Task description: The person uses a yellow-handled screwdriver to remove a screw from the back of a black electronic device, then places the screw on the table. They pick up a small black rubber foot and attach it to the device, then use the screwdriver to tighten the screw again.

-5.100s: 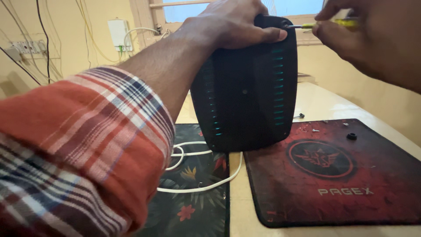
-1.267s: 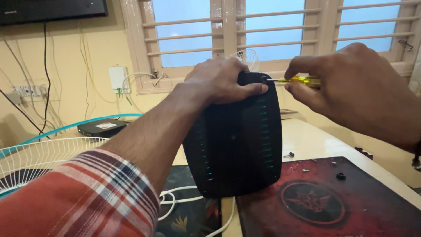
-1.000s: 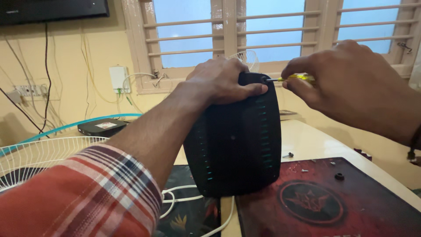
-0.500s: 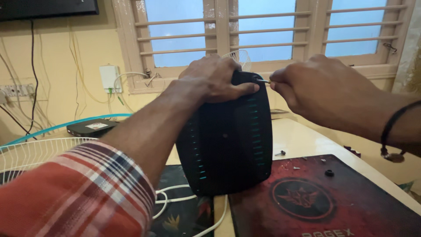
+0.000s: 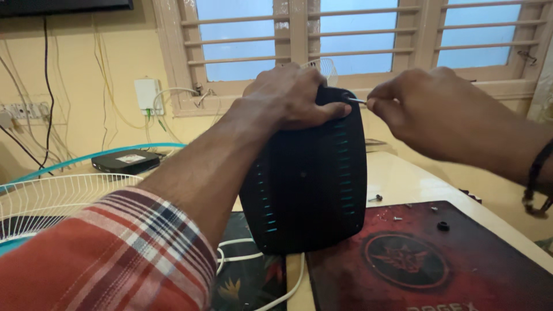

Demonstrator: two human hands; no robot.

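Holding the black slotted plastic cover (image 5: 305,178) upright on the table (image 5: 397,178), my left hand (image 5: 288,98) clamps its top edge, while my right hand (image 5: 426,106) pinches a thin metal screwdriver shaft (image 5: 356,100) at its top corner. If the tip slips, it may scratch the plastic or hit my left fingers (image 5: 328,112), because they lie very near.

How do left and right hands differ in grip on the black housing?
The left hand wraps over the top of the black housing, palm down; the right hand pinches a thin metal shaft at its upper corner, off the casing. Left forearm bare below a plaid sleeve; right wears a wristband.
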